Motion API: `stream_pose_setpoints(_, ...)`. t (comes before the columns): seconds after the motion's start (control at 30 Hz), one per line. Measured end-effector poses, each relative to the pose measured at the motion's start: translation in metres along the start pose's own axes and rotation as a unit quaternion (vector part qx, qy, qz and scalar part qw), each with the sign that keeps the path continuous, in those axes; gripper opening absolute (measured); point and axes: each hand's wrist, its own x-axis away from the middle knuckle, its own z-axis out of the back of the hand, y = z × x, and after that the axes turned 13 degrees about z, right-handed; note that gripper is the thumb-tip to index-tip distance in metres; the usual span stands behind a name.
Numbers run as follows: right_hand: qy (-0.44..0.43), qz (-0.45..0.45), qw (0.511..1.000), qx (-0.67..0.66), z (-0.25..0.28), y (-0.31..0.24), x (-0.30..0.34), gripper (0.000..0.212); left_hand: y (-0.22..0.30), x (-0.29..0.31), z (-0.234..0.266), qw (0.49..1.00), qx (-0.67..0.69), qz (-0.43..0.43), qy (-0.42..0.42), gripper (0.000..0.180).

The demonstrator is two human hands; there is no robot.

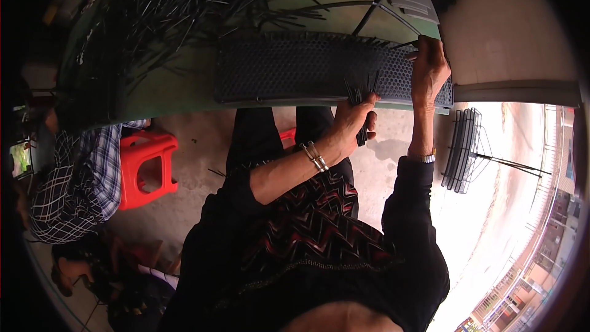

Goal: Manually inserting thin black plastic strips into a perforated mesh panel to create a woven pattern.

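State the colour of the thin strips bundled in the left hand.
The thin strips in the left hand are black, seen in the head view.

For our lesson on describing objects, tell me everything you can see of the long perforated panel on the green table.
The panel is long, dark and plastic-looking, with rows of small holes. It lies along the near edge of the green table. The left hand holds thin black strips at its near edge; similar ones line part of its far edge. The right hand is over its right end; contact is unclear.
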Motion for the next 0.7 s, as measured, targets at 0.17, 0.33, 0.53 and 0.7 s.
stream_pose_setpoints(0.17,-0.015,0.083,0.993,0.078,-0.022,0.026,0.010,0.014,-0.001,-0.002,0.002,1.000,-0.002,0.020,-0.004,0.027)
stream_pose_setpoints(0.33,-0.058,0.041,0.997,0.038,-0.028,0.014,0.012,0.012,-0.001,-0.003,0.006,1.000,0.015,0.012,-0.012,0.027)
stream_pose_setpoints(0.53,0.007,0.062,0.997,0.047,-0.014,0.003,0.005,0.012,-0.002,-0.006,0.009,0.999,0.032,0.002,-0.016,0.028)
stream_pose_setpoints(0.7,0.003,0.069,0.996,0.048,-0.015,0.005,0.002,0.014,-0.001,-0.005,0.009,0.999,0.046,0.011,-0.017,0.027)
